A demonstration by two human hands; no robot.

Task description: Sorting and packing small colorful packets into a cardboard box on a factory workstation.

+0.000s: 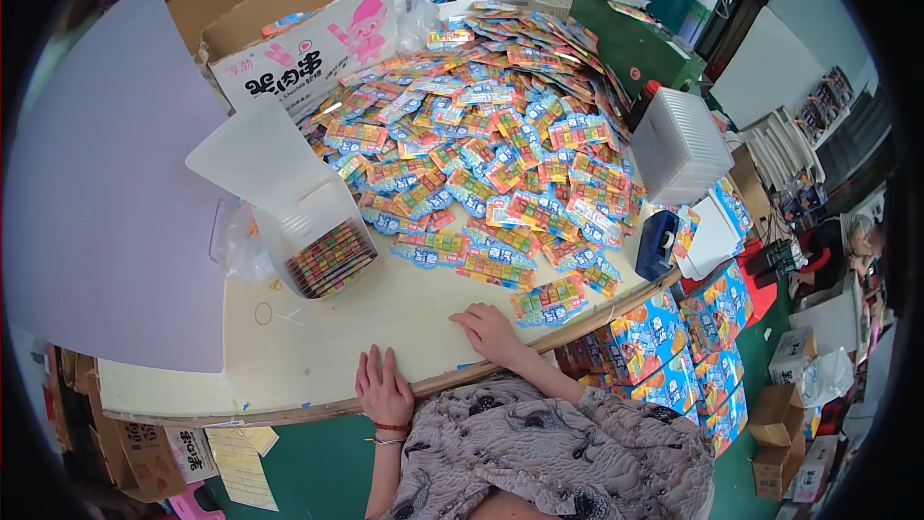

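Both of my hands rest on the cream tabletop point(318, 356) near its front edge. My left hand point(385, 387) lies flat with its fingers spread, holding nothing. To its right, my right hand point(488, 332) is also open and empty, fingers stretched to the left. The nearest item to it is a flat, colourful packet point(549, 302) just beyond the wrist. A large heap of similar packets point(472, 135) covers the middle and back of the table. Left of the heap stands a white box point(289, 207) with its lid up, holding a row of packets on edge.
A white carton with pink print point(318, 48) stands at the back left, beside a tall pale panel point(115, 193). On the right are a clear plastic case point(679, 144), a blue tape dispenser point(657, 243) and stacked blue boxes point(664, 347). A rubber band point(263, 313) lies left of my hands.
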